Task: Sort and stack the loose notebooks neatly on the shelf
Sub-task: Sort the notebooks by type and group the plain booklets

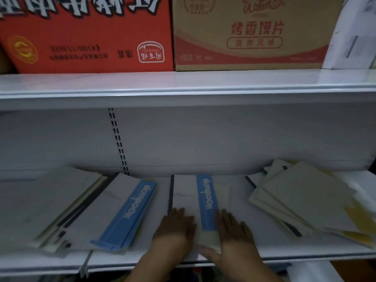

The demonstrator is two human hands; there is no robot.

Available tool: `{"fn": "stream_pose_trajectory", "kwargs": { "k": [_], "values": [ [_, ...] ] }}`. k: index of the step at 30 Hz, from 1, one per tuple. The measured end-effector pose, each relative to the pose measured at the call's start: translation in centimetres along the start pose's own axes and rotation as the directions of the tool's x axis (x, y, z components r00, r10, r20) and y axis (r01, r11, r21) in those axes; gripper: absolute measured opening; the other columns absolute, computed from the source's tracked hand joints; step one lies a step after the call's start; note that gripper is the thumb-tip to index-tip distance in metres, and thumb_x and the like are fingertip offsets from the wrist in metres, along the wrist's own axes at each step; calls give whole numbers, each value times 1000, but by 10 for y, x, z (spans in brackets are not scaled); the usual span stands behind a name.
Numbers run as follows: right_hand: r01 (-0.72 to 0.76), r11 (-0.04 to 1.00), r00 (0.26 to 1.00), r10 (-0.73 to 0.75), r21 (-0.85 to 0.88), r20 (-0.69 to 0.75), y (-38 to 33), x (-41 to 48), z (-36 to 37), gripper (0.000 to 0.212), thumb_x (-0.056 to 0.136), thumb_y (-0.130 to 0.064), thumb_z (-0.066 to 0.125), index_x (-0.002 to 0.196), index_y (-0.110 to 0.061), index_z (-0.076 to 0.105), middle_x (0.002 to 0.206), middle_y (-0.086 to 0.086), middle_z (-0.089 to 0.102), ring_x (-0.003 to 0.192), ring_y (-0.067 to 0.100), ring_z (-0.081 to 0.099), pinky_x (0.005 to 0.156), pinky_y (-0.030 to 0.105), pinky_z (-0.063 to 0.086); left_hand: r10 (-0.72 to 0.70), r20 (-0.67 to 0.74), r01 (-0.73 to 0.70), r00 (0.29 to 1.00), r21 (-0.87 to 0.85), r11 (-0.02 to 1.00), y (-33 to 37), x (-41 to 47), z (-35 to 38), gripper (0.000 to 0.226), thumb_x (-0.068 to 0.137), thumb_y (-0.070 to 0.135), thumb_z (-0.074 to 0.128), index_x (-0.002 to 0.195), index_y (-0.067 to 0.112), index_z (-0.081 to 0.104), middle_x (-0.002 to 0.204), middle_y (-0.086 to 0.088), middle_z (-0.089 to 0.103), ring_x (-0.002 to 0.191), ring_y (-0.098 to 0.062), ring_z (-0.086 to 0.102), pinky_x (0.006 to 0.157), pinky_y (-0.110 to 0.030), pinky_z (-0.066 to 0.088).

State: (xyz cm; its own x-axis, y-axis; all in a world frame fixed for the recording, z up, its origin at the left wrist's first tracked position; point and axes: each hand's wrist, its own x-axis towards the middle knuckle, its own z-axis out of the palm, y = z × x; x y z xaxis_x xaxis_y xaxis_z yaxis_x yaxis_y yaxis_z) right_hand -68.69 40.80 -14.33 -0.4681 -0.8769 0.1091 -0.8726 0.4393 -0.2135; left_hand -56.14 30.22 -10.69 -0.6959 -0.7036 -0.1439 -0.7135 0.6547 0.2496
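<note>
White paper and thin card make up nearly everything in the head view. A white-covered notebook with a blue printed band [205, 192] lies flat in the middle of the white metal shelf [284, 247], its long side running back towards the rear wall. Whether more copies lie beneath it cannot be told.

The left hand [177, 224] and the right hand [234, 231] are laid flat on its near end, one to each side of the blue band, fingers straight and pressing down. Nothing is gripped. The right thumb is stretched along the near edge.

To the left, a fanned pile of white and blue-banded notebooks [126, 210] is slumped at an angle. To the right, a skewed heap of pale cream and yellow notebooks [301, 198] is spread out, well apart from the middle one.

On the upper shelf, a red printed carton [87, 37] and a brown cardboard carton [250, 37] stand side by side.

The notebooks are judged light, thin and bendy, with smooth covers that are likely to slide over one another. They would best be gathered by both long edges and squared together; if lifted by one corner, a pile would be expected to sag and fan out.
</note>
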Motion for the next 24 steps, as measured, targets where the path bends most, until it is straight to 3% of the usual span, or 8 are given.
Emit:
{"fn": "stream_pose_trajectory", "kwargs": {
  "k": [2, 4, 7, 10, 13, 15, 19, 24],
  "values": [
    [5, 999, 991, 1, -49, 131, 12, 0, -16, 103, 72, -82, -3, 123, -12, 53, 122, 0, 66, 102, 10, 68, 75, 47, 55, -73, -17, 73, 997, 12, 997, -7, 1, -4, 42, 98, 37, 29, 131, 17, 46, 149, -7, 34, 140, -23, 26, 111, -31, 22],
    [26, 998, 957, -7, -65, 289, 22, 6, -39, 120, 56, -90, -4, 143, -16, 32, 153, -6, 28, 136, 6, 37, 106, 52, 33, -178, -16, 177, 984, -54, 983, -13, 1, -12, 32, 94, 38, 38, 109, 14, 53, 127, -7, 51, 121, -24, 47, 95, -30, 36],
    [-38, 995, 908, 71, -88, 414, 37, 9, -62, 94, 75, -77, 34, 148, -24, 10, 160, -1, -2, 146, 16, 4, 118, 47, 7, -281, 10, 279, 960, -139, 950, -19, -2, -18, 34, 89, 42, 45, 109, 15, 51, 122, -6, 53, 112, -22, 52, 91, -31, 42],
    [-57, 998, 964, 54, 4, 260, 22, 14, -53, 85, 76, -72, 26, 145, -23, 24, 160, 2, 3, 146, 17, 10, 118, 40, 8, -183, -49, 174, 982, -151, 973, -13, 0, -12, 47, 91, 39, 45, 133, 19, 40, 150, -6, 31, 139, -22, 28, 114, -33, 25],
    [61, 998, 964, -67, 32, 258, 3, 13, -23, 90, 82, -67, -2, 123, -19, 61, 140, 3, 51, 123, 13, 55, 105, 34, 23, -77, 21, 80, 997, -161, 984, 0, 2, -9, 56, 94, 41, 41, 145, 31, 22, 160, 2, 5, 147, -19, 1, 119, -42, 3],
    [98, 993, 961, -77, -70, 265, 7, 13, -19, 87, 89, -60, -5, 113, -20, 69, 129, -3, 60, 114, 11, 61, 99, 32, 26, -90, 64, 98, 994, -129, 987, 0, 4, -7, 56, 94, 45, 38, 145, 34, 19, 160, 4, 3, 147, -20, -1, 118, -46, 1],
    [58, 998, 942, -54, -4, 331, 53, 27, -36, 67, 94, -54, 17, 149, -19, 1, 158, -2, -12, 146, 14, -7, 120, 38, -2, -134, 69, 139, 989, -79, 987, -1, 8, -4, 59, 92, 48, 40, 145, 30, 22, 159, 5, 5, 147, -21, 0, 118, -49, 2],
    [105, 994, 913, -106, 25, 394, 74, 28, -54, 64, 98, -45, 28, 149, -21, -1, 158, -6, -13, 146, 12, -7, 119, 30, -1, -182, 42, 184, 982, -52, 982, 4, 12, -5, 61, 88, 54, 42, 142, 30, 29, 157, 4, 17, 145, -19, 13, 117, -48, 13]
  ]
}}
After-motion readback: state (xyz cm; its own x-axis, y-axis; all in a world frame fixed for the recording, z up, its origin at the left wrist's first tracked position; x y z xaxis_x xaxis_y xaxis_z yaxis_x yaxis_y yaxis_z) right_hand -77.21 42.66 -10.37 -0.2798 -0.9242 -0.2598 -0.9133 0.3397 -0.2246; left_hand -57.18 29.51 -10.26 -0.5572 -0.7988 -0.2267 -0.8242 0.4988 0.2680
